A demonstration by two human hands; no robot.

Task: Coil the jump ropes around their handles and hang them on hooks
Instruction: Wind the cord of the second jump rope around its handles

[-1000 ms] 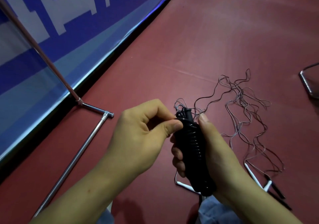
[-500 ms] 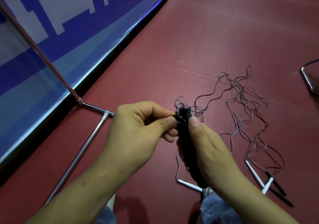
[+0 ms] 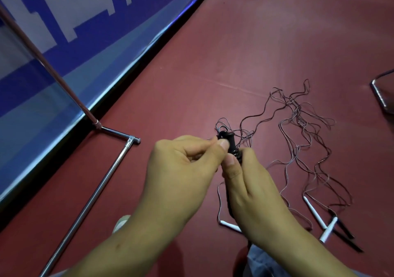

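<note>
Black handles [image 3: 229,142], wound with their own cord, are held above the red floor [image 3: 266,42]. They are wrapped in the right hand [image 3: 253,193], with the thumb pressed on the coils just under the flared top. The left hand [image 3: 183,170] is closed, its thumb and forefinger pinched against that top. Whether the cord's thin tail is caught in the pinch cannot be made out.

The coil is judged to be at its weakest here. The cord looks thin and springy, so the upper turns could be sprung off over the flare if either thumb is eased before the tail is tucked. The winding would then be lost.

A second hazard is posed by the loose ropes [image 3: 298,127] tangled on the floor just beyond and to the right of the hands. Strands are seen close behind the handle top, and whether any is joined to the bundle cannot be told. A snagged strand could be dragged up with it, along with the white handles [image 3: 313,212].

No hooks are in view, only a chrome stand [image 3: 100,193] at left. A poorly secured coil could be undone on the way to hanging.
</note>
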